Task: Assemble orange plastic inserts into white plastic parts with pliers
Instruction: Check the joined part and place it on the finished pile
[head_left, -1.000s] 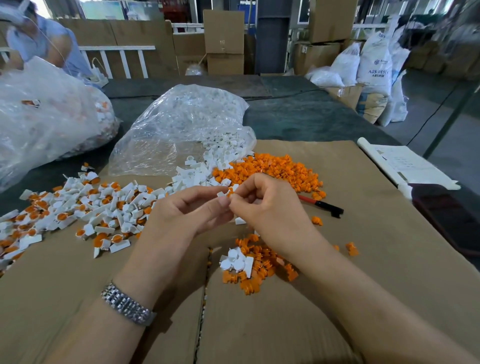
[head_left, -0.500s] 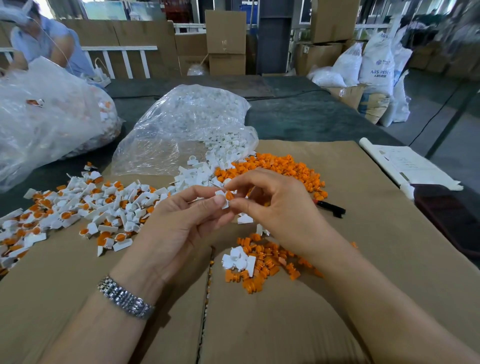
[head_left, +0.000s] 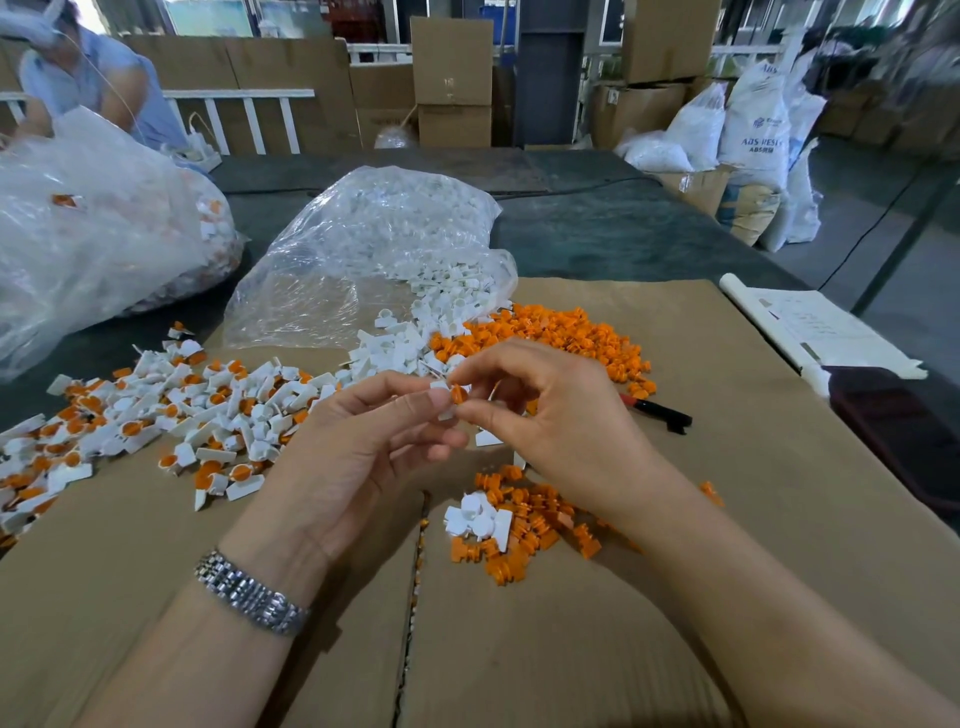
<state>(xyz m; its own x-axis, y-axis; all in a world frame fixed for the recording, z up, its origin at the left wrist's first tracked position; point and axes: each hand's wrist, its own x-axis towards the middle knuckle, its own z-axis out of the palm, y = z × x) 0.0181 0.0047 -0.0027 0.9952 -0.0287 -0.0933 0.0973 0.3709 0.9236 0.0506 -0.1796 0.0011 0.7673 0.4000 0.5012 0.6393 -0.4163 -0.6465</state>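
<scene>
Flat cardboard covers the surface (head_left: 675, 649), bare nearest the person. Left hand (head_left: 358, 457) pinches a white part (head_left: 441, 402); right hand (head_left: 550, 421) pinches its orange insert (head_left: 457, 394). Pliers (head_left: 657, 413) lie right of both hands.

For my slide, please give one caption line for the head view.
Left hand holds white part while right hand presses in orange insert; pliers lie unused.
</scene>
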